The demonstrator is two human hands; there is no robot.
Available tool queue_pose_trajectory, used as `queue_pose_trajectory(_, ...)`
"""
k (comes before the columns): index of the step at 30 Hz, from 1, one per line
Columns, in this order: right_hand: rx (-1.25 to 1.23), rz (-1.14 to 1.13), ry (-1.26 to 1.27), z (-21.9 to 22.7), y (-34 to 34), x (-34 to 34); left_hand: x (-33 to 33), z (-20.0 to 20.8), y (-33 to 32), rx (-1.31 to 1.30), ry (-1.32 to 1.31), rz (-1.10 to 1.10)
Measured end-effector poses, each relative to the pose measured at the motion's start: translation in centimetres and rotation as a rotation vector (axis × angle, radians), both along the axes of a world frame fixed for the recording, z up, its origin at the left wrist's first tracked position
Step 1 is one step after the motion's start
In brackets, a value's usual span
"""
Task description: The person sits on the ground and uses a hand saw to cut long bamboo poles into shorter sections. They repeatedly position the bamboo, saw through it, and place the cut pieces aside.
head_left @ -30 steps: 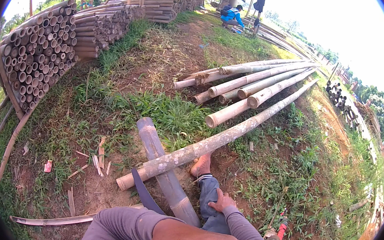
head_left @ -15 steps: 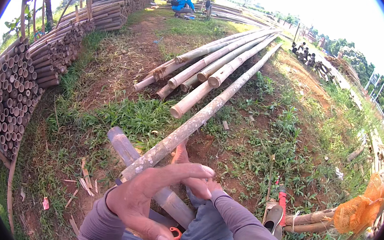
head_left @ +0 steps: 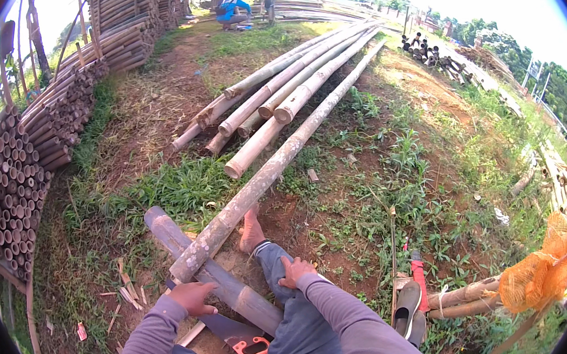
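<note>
The mottled bamboo pole point(head_left: 284, 158) lies across a thicker bamboo log point(head_left: 245, 296), its near end beside the left hand point(head_left: 191, 298), thumb and fingers apart; the right hand point(head_left: 297, 272) rests on the trouser leg point(head_left: 271, 277), unclenched. The round pole could roll, so steady it, fingers clear of the saw point(head_left: 226, 328). No writing is legible.

Orange netting point(head_left: 535, 273), dark shoes point(head_left: 407, 305)
</note>
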State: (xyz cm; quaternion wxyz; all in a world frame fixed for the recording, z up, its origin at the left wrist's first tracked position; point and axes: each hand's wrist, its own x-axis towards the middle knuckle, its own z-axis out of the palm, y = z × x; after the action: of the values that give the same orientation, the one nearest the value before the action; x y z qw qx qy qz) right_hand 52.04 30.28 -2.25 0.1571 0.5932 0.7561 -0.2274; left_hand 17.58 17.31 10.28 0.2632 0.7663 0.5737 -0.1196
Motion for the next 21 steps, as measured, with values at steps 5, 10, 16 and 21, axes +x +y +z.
queue_pose_trajectory(5,-0.015,0.005,-0.008,0.6,-0.1,-0.3,-4.5,-4.5,0.4,-0.09,-0.014,0.142)
queue_pose_trajectory(10,-0.035,-0.006,-0.02,0.5,0.1,-0.2,-6.5,-5.4,0.5,-0.07,-0.068,0.232)
queue_pose_trajectory(16,-0.044,-0.012,-0.032,0.8,0.1,-0.3,-6.5,-5.3,0.5,-0.049,-0.112,0.239)
queue_pose_trajectory(21,-0.049,0.003,-0.045,1.7,-0.1,-0.5,-6.6,-5.4,0.7,-0.051,-0.14,0.216)
